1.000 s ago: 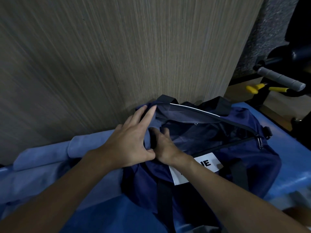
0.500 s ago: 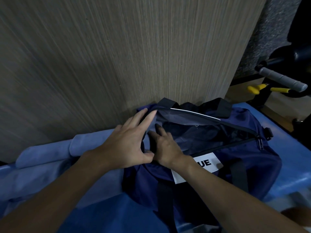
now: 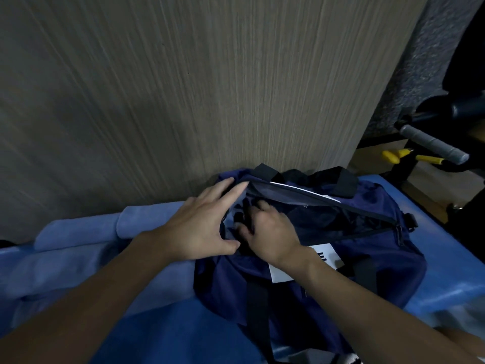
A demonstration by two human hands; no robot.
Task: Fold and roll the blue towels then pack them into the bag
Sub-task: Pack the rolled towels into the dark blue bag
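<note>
Left hand (image 3: 202, 227): grip released. The fingers lie straight and flat on the left end of the duffel bag (image 3: 367, 258), with the fingertips at the rim of its open zipper mouth and the thumb spread toward the near side.

Right hand (image 3: 270, 232): the fingers curl down into the left end of the bag mouth, touching a light-blue towel (image 3: 232, 219) lodged there. Whether this grip is grasping the towel cannot be determined, as the fingertips are hidden.

The navy bag rests at the far edge of the blue padded surface (image 3: 451, 245), against a wood-grain panel (image 3: 210, 88). Its black handles (image 3: 343, 182) stand at the far side. The right wrist partly covers a white label (image 3: 283, 274).

Two rolled blue towels (image 3: 78, 232) lie end to end along the far edge, just left of the bag.

Beyond the right edge are a grey-gripped bar (image 3: 430, 147) and yellow handles (image 3: 393, 155).
</note>
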